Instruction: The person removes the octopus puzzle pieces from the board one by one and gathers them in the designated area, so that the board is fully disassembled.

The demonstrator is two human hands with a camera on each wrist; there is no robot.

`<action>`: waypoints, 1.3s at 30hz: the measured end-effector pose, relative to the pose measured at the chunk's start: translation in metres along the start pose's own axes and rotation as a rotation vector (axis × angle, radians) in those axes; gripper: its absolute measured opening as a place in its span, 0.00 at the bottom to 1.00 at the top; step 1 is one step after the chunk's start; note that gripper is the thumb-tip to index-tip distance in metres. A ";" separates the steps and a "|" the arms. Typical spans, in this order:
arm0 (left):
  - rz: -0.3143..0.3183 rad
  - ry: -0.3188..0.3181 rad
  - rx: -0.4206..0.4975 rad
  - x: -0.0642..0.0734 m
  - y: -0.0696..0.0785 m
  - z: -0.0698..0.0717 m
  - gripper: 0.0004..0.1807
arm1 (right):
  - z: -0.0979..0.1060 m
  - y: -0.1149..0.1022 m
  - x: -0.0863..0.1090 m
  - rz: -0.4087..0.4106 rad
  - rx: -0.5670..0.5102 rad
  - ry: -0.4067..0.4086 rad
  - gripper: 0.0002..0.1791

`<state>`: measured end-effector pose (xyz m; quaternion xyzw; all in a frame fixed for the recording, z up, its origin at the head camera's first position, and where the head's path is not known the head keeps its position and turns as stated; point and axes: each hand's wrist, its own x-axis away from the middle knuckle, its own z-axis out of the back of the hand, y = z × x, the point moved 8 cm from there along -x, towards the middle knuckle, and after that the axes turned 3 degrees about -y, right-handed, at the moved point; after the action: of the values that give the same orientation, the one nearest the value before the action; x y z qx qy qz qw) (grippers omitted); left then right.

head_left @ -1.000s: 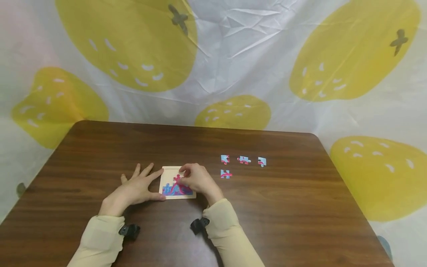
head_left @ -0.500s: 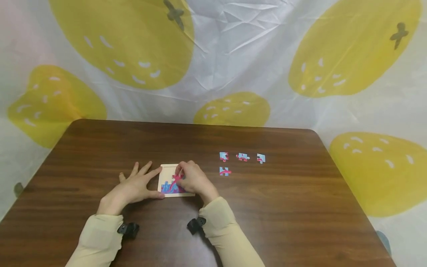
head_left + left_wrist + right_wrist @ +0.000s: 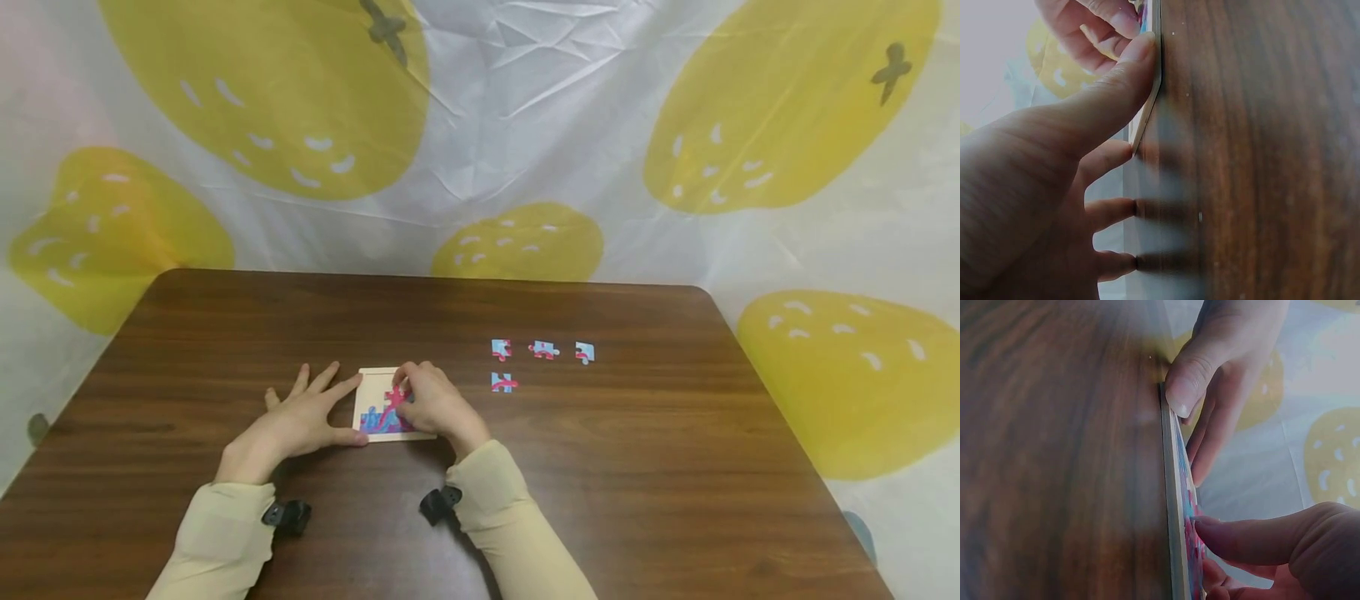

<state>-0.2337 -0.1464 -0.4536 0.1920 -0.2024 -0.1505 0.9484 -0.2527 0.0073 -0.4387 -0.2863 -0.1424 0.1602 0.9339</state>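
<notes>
A pale wooden puzzle tray lies on the table, its lower part filled with blue and purple jigsaw pieces. A pink section stands above them beside the right fingers. My left hand spreads its fingers, with the thumb on the tray's near left corner and the index fingertip at its far left corner. Over the tray's right side, my right hand pinches a puzzle piece, mostly hidden beneath the fingers. In the right wrist view the right thumb touches the pink and blue surface.
Loose puzzle pieces lie right of the tray: three in a row, including the middle one, and a pink and blue one nearer. The brown wooden table meets a lemon-print cloth behind.
My right hand has shifted slightly left and closer over the tray's right side, covering more of the pink section. The left hand keeps its place on the tray; the head view has tilted slightly.
</notes>
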 end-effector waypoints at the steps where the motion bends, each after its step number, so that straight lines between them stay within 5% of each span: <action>1: 0.000 0.000 0.000 0.000 0.000 0.000 0.55 | 0.000 0.001 0.000 -0.003 -0.008 0.000 0.18; 20: -0.001 -0.008 -0.004 -0.001 -0.001 0.000 0.56 | -0.001 0.005 0.004 -0.017 -0.054 0.011 0.20; 27: -0.002 0.000 -0.005 0.000 -0.003 0.001 0.56 | 0.005 0.007 0.005 0.005 -0.257 0.085 0.17; 39: -0.003 0.000 -0.004 -0.002 -0.001 0.000 0.57 | 0.008 0.016 0.009 -0.050 -0.399 0.193 0.06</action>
<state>-0.2355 -0.1460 -0.4548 0.1902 -0.2019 -0.1526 0.9486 -0.2507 0.0271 -0.4397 -0.4759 -0.0882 0.0774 0.8716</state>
